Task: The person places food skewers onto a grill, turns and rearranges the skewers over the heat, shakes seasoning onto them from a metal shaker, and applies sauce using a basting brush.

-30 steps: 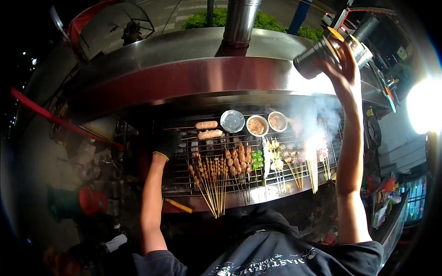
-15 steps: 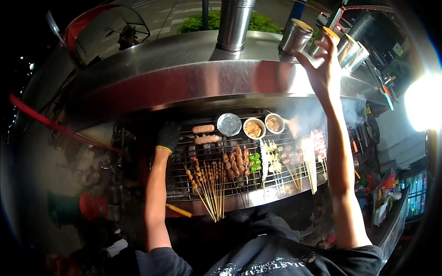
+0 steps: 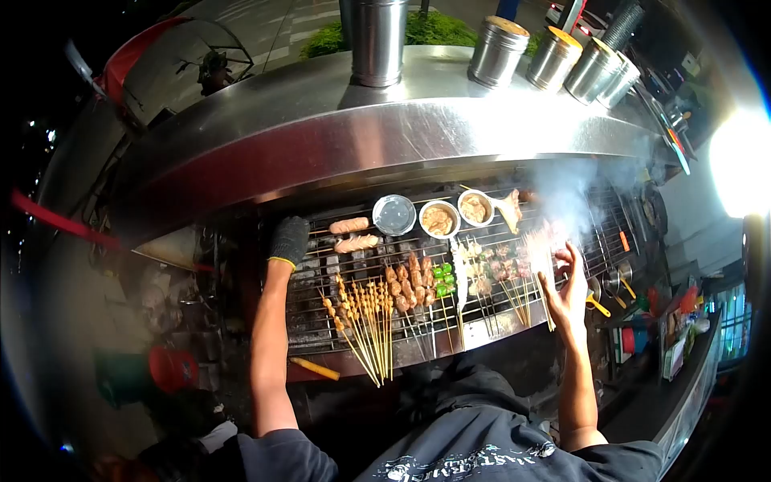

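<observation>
My left hand (image 3: 289, 241), in a dark glove with a yellow cuff, is at the left end of the grill (image 3: 321, 277); its fingers blend into the dark and what they hold cannot be made out. My bare right hand (image 3: 565, 281) is at the right-hand skewers (image 3: 538, 249), fingers apart and curved, smoke beside it. Thin meat skewers (image 3: 365, 309), thicker meat skewers (image 3: 411, 283) and green vegetable skewers (image 3: 442, 279) lie on the grate. Behind them are two sausages (image 3: 350, 226), a round foil tray (image 3: 394, 214) and two round containers of food (image 3: 439, 218).
Several metal canisters (image 3: 554, 58) stand on the steel hood (image 3: 281, 120) beyond the grill, near a metal pipe (image 3: 377, 44). Yellow-handled tools (image 3: 598, 305) hang at the right. A bright lamp (image 3: 740, 165) is at far right. A red bucket (image 3: 173, 368) sits lower left.
My right hand has let go of a canister, which now stands on the hood, and has come down to the right-hand skewers. My left hand stays at the grill's left end.
</observation>
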`<action>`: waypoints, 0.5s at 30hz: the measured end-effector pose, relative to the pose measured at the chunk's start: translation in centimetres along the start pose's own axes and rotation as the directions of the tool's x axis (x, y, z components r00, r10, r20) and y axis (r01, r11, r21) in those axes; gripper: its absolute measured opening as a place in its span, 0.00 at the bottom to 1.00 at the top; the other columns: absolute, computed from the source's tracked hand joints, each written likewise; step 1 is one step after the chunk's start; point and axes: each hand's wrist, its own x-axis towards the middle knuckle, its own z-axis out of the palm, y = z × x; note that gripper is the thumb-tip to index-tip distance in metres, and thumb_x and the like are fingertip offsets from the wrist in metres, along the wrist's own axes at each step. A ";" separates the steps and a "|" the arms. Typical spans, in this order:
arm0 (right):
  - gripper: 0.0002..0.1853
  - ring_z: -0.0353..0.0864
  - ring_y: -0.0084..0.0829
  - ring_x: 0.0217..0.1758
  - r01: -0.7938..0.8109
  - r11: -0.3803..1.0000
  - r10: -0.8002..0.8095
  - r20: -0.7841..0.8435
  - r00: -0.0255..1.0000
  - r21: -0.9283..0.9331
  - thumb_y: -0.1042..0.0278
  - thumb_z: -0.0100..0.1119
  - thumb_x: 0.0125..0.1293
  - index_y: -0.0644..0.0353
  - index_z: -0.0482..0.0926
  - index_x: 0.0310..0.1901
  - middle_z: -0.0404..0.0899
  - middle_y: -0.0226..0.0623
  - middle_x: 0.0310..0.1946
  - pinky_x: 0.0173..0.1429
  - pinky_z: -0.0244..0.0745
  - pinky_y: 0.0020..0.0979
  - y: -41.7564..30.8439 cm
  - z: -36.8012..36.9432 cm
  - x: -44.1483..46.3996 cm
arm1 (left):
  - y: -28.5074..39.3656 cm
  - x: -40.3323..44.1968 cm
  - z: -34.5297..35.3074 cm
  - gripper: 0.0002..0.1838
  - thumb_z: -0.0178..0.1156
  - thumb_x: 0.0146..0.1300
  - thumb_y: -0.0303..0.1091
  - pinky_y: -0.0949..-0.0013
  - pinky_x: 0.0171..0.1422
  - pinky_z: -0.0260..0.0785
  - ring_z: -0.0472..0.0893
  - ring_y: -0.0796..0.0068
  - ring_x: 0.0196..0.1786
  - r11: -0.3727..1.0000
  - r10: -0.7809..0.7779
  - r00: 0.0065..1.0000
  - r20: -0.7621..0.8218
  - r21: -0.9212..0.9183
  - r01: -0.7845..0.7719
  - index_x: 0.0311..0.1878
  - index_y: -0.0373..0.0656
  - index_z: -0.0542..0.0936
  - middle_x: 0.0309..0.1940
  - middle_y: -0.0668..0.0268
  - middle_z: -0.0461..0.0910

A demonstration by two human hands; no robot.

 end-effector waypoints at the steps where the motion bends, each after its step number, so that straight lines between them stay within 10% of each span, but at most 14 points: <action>1: 0.40 0.74 0.29 0.40 -0.050 0.998 0.050 0.023 0.999 0.038 0.72 0.69 0.53 0.58 0.61 0.68 0.76 0.43 0.48 0.50 0.72 0.31 0.8 -0.3 -0.8 | -0.1 0.0 0.1 0.10 0.51 0.58 0.31 0.52 0.48 0.71 0.79 0.52 0.42 1.000 0.007 1.000 0.003 0.002 -0.007 0.32 0.41 0.83 0.35 0.53 0.81; 10: 0.39 0.76 0.33 0.38 -0.072 0.997 0.070 0.100 0.993 0.011 0.71 0.70 0.51 0.62 0.63 0.66 0.76 0.42 0.45 0.46 0.73 0.34 3.4 -0.9 -3.4 | -0.9 -0.1 1.5 0.09 0.58 0.53 0.33 0.49 0.49 0.68 0.77 0.46 0.43 0.992 0.049 0.998 0.026 -0.119 -0.045 0.33 0.38 0.81 0.36 0.48 0.79; 14: 0.27 0.81 0.33 0.36 -0.093 0.995 0.096 0.122 0.988 -0.035 0.69 0.68 0.53 0.64 0.73 0.56 0.80 0.47 0.39 0.42 0.75 0.31 5.2 -1.6 -4.5 | 2.2 -1.5 -2.0 0.14 0.52 0.58 0.31 0.51 0.57 0.66 0.75 0.46 0.51 0.975 -0.026 0.963 -0.268 -0.218 -0.034 0.45 0.36 0.79 0.43 0.47 0.78; 15: 0.21 0.82 0.33 0.33 -0.182 0.983 0.176 0.129 0.976 0.030 0.68 0.67 0.54 0.64 0.77 0.50 0.81 0.47 0.33 0.39 0.76 0.31 5.5 -2.0 -4.7 | 4.2 -1.7 -5.8 0.16 0.52 0.61 0.32 0.52 0.61 0.64 0.74 0.46 0.55 0.928 -0.175 0.984 -0.043 -0.341 0.150 0.48 0.35 0.78 0.48 0.48 0.78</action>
